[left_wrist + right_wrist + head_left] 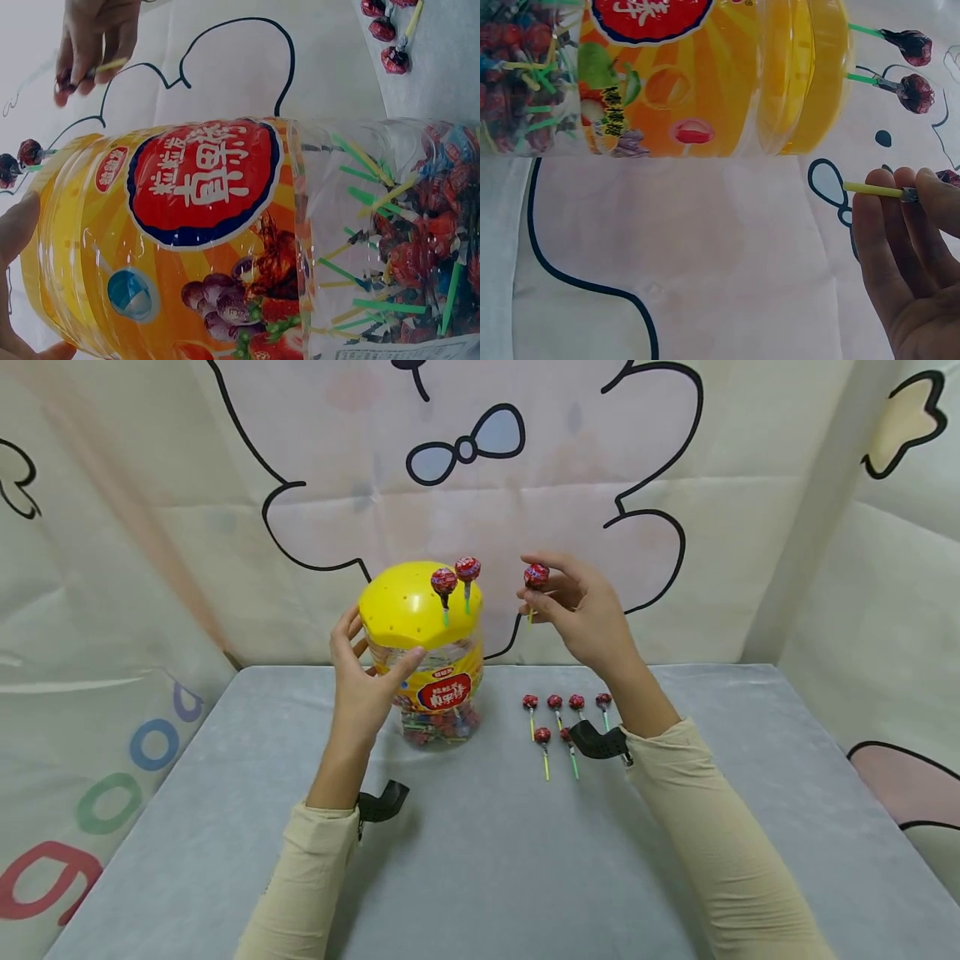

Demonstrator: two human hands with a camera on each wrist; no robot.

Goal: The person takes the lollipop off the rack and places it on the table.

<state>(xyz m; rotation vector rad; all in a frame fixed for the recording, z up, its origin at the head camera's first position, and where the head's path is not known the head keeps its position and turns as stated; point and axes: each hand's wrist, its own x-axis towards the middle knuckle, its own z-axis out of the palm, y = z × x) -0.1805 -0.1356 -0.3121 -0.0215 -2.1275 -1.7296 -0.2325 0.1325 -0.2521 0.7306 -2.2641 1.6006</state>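
Observation:
A clear plastic jar (pixel 446 689) with a yellow lid (pixel 405 606) stands on the table, lollipops visible in its lower part. Two red-wrapped lollipops stand on the lid with their green sticks down: one lollipop (pixel 444 582) nearer, another lollipop (pixel 467 570) just behind. My left hand (pixel 358 689) grips the jar near its lid, thumb in front and fingers round the side. To the right of the lid, raised in the air, my right hand (pixel 581 610) pinches a red lollipop (pixel 536 577). Its yellow stick (pixel 874 190) points down, apart from the jar.
Several red lollipops (pixel 542 737) lie in two rough rows on the grey table (pixel 480 860), right of the jar and partly behind the right wrist's black strap (pixel 596 740). A printed cloth (pixel 555 510) hangs behind the table's far edge.

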